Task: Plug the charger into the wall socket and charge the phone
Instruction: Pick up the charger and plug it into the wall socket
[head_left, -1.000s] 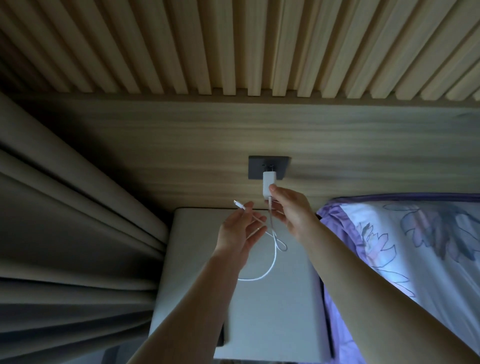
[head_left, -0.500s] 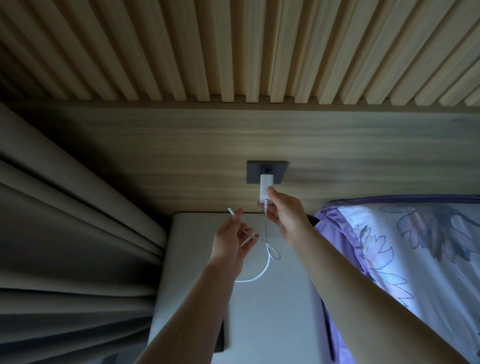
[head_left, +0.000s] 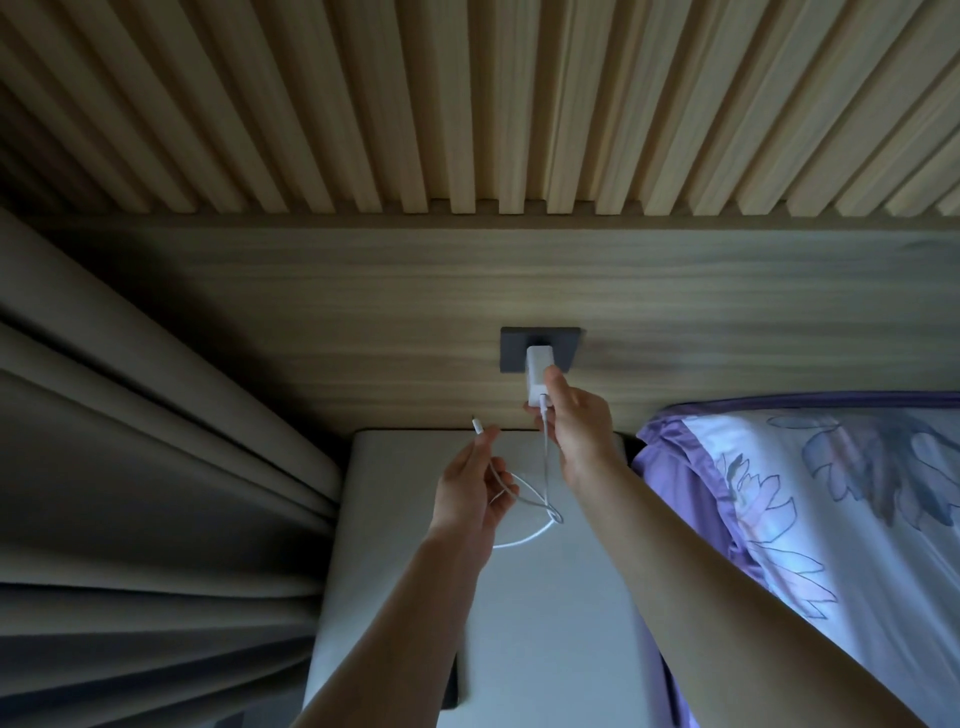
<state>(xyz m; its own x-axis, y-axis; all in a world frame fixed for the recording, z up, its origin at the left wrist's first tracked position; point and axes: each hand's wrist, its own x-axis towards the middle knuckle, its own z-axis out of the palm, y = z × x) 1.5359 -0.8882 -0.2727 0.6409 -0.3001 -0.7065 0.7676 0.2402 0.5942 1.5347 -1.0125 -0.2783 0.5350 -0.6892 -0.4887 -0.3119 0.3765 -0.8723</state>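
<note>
White and small, the one charger (head_left: 537, 375) sits against the dark grey wall socket (head_left: 539, 349) on the wooden wall (head_left: 363, 322). The right hand (head_left: 576, 426) grips the charger from below, with its fingers closed around the lower end. One thin white cable (head_left: 524, 499) hangs down from the charger and makes a loop over the pale bedside table (head_left: 561, 597). The left hand (head_left: 475, 493) holds the cable near its loose end, pinched between thumb and fingers, and the little plug tip (head_left: 476, 427) sticks up above them. No words or brand marks can be read on anything. One grey curtain (head_left: 156, 467) hangs at the left. One purple flower pillow (head_left: 810, 509) lies at the right. Two bare arms reach up.
</note>
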